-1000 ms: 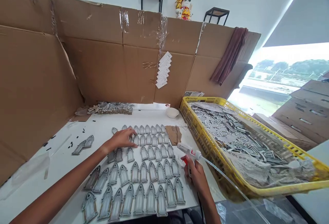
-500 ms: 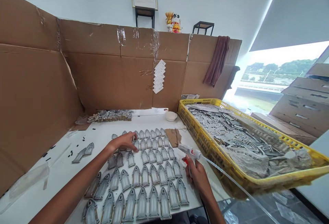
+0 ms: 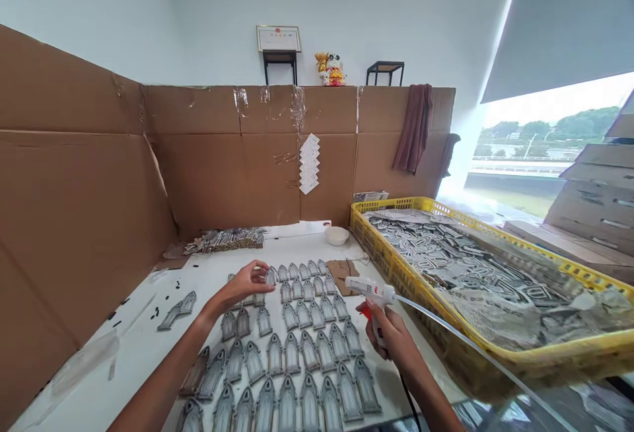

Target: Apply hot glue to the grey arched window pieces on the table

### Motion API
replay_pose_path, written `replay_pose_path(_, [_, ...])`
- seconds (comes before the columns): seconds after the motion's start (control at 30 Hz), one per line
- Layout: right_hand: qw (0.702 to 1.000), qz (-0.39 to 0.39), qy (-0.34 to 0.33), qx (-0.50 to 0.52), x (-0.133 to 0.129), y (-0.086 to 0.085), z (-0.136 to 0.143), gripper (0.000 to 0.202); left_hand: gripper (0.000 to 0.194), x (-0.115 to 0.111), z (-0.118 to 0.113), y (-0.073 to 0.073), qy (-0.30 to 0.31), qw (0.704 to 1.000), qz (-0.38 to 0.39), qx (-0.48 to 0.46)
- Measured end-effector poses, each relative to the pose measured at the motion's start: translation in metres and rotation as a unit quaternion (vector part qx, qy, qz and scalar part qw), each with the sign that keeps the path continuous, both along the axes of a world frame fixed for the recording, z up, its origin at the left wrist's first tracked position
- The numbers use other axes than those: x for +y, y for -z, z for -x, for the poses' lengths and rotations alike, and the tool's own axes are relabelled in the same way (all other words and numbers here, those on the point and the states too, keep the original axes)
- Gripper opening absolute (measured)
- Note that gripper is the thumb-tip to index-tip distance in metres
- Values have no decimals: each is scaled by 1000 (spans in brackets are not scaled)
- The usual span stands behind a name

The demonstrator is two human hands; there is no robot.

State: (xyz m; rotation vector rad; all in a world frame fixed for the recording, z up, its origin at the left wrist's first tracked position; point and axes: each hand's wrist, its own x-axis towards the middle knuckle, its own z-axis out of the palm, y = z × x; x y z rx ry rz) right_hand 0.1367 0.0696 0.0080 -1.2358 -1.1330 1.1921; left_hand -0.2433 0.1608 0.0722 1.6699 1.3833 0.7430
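Left hand (image 3: 245, 283) pinches arch piece (image 3: 271, 276) above tabletop (image 3: 148, 316) rows | right hand (image 3: 389, 333) clamps glue gun (image 3: 369, 287) | piece light, stiff (likely brittle): you grip edges.

Grey arched cutouts (image 3: 292, 353); white glue gun (image 3: 369, 287), red trigger; yellow crate (image 3: 495, 346); brown cardboard wall (image 3: 89, 181); maroon cloth (image 3: 415, 127).

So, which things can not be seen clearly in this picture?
- Piece in the left hand: head view, fingers cover most of it.
- Glue gun grip and trigger: hidden by the right hand.
- Front row of arch pieces: cut off by the bottom edge.
- Cards on the cardboard: print too small to read.
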Motion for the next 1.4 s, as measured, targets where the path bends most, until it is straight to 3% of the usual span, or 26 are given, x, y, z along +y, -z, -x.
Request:
replay_pose_path(0.07, [999, -29, -19, 10, -5, -18, 7, 79, 79, -25, -11, 0, 15, 995, 23, -97])
replay_pose_path(0.17, [995, -75, -58, 26, -20, -47, 18, 72, 79, -61, -31, 6, 22, 977, 47, -205])
replay_pose_path(0.33, [989, -69, -119, 49, -43, -78, 29, 72, 78, -109, -58, 18, 2, 950, 100, -295])
replay_pose_path(0.53, [983, -44, -173, 33, -52, -80, 26, 79, 80, -157, -67, 3, -95, 919, 166, -345])
replay_pose_path(0.7, [980, -31, -195, 22, -59, -85, 25, 80, 87, -180, -69, -10, -163, 913, 116, -356])
replay_pose_path(0.87, [975, -32, -219, -26, -74, -86, 25, 76, 90, -192, -80, -9, -241, 909, 31, -339])
replay_pose_path(1.0, [976, -61, -197, -72, -84, -87, 20, 69, 94, -203, -84, -1, -258, 903, 12, -345])
replay_pose_path(1.1, [950, -116, -251, -146, -87, -92, 16, 63, 88, -212, -82, 3, -265, 907, 4, -328])
replay_pose_path(1.27, [936, -116, -259, -208, -93, -92, 18, 49, 96, -223, -77, -4, -261, 909, 7, -324])
replay_pose_path(1.4, [932, -93, -265, -228, -99, -87, 22, 47, 86, -229, -72, -9, -270, 914, -17, -302])
